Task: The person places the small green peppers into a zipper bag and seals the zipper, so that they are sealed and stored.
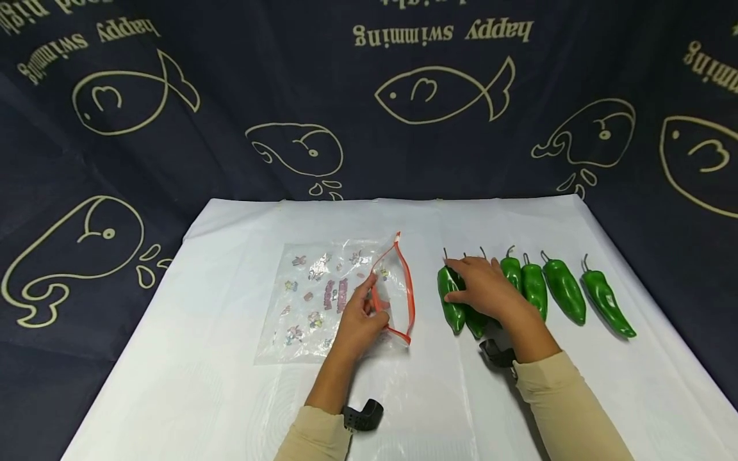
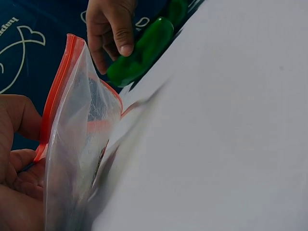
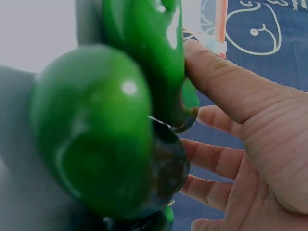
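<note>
A clear zip bag (image 1: 311, 301) with small printed figures and a red zip edge (image 1: 410, 288) lies on the white table, its mouth spread apart toward the right. My left hand (image 1: 360, 320) pinches one side of that mouth; in the left wrist view the thumb and fingers of the left hand (image 2: 19, 154) hold the red strip. To the right, my right hand (image 1: 487, 288) grips the leftmost green pepper (image 1: 450, 301) near its stem end. The right wrist view has the thumb (image 3: 216, 72) against a pepper (image 3: 144, 38), fingers on its far side, fingertips partly hidden.
More green peppers lie in a row to the right, among them a pepper (image 1: 564, 291) and the outermost pepper (image 1: 608, 304). A second pepper (image 1: 475, 323) is partly under my right hand. A dark printed cloth (image 1: 357, 160) hangs behind the table (image 1: 190, 307).
</note>
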A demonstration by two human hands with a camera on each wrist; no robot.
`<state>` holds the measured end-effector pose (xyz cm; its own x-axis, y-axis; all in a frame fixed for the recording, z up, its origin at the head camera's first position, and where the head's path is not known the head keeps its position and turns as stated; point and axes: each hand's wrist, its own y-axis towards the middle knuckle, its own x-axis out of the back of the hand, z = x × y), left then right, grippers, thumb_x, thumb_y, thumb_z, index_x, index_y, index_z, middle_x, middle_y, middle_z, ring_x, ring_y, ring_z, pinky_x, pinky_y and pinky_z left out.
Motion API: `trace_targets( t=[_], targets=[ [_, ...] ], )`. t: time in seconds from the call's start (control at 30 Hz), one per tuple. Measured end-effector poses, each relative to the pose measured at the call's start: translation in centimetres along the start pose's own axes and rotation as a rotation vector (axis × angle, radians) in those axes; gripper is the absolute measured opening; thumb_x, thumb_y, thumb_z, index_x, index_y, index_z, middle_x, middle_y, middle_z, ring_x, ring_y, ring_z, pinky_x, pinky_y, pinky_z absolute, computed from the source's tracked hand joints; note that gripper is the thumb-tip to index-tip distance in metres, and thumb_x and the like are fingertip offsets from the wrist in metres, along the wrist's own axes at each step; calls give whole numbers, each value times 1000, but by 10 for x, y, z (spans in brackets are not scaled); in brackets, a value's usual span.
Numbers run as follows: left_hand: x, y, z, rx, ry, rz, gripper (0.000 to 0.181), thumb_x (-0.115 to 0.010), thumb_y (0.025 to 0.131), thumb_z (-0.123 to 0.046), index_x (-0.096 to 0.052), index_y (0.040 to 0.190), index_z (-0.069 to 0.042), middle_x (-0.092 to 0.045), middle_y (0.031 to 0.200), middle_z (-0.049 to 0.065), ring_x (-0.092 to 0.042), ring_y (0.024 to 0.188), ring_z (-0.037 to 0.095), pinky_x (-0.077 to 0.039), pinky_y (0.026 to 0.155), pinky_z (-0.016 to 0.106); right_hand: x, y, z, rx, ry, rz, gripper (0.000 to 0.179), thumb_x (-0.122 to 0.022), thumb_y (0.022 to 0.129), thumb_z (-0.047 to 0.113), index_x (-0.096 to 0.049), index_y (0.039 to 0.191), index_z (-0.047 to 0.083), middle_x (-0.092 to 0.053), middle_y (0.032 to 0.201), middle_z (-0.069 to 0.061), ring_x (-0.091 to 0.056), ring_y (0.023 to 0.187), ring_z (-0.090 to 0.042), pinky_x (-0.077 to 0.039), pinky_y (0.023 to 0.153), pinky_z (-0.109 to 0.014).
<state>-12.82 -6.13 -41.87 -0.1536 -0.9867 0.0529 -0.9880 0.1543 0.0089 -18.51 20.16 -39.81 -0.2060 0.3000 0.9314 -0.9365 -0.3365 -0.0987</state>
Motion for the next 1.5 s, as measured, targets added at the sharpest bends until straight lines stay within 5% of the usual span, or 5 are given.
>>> trace_targets(
  t=[0.23, 0.7, 1.1, 1.27, 1.5],
  targets=[
    [-2, -1, 0, -10, -7, 0, 82, -54, 74, 12, -32, 153, 2, -57, 119, 34, -60, 102, 46, -48, 64, 19, 1, 0, 3, 2, -40, -9, 73, -79, 83, 30, -50, 146, 8, -50, 139, -27, -35, 135, -47, -1, 105, -76],
    [-1, -4, -3, -19, 18, -14, 81, -55, 74, 11, -32, 152, 3, -48, 136, 28, -60, 106, 44, -47, 65, 20, -1, 6, 9, 55, -67, -56, 67, -84, 78, 24, -58, 138, 8, -57, 127, -22, -45, 127, -42, -1, 106, -75],
    [-2, -2, -3, -7, 26, -8, 81, -55, 75, 12, -32, 153, 2, -52, 125, 31, -59, 104, 47, -47, 66, 19, -6, 7, 10, 173, -25, -117, 59, -81, 81, 19, -58, 134, 9, -59, 123, -18, -51, 121, -37, -23, 110, -64],
    [-1, -1, -3, -15, 31, -13, 82, -55, 75, 12, -32, 152, 3, -53, 124, 31, -60, 102, 46, -46, 66, 20, -6, 8, 13, 204, 10, -150, 55, -79, 83, 15, -58, 134, 9, -58, 124, -16, -56, 114, -36, -44, 97, -53],
    [-1, -1, -2, -21, 24, -15, 81, -55, 74, 13, -32, 152, 4, -51, 126, 32, -60, 103, 47, -46, 67, 19, -7, 9, 15, 202, 43, -178, 53, -75, 87, 14, -56, 137, 13, -54, 129, -12, -61, 107, -32, -51, 85, -51]
  ],
)
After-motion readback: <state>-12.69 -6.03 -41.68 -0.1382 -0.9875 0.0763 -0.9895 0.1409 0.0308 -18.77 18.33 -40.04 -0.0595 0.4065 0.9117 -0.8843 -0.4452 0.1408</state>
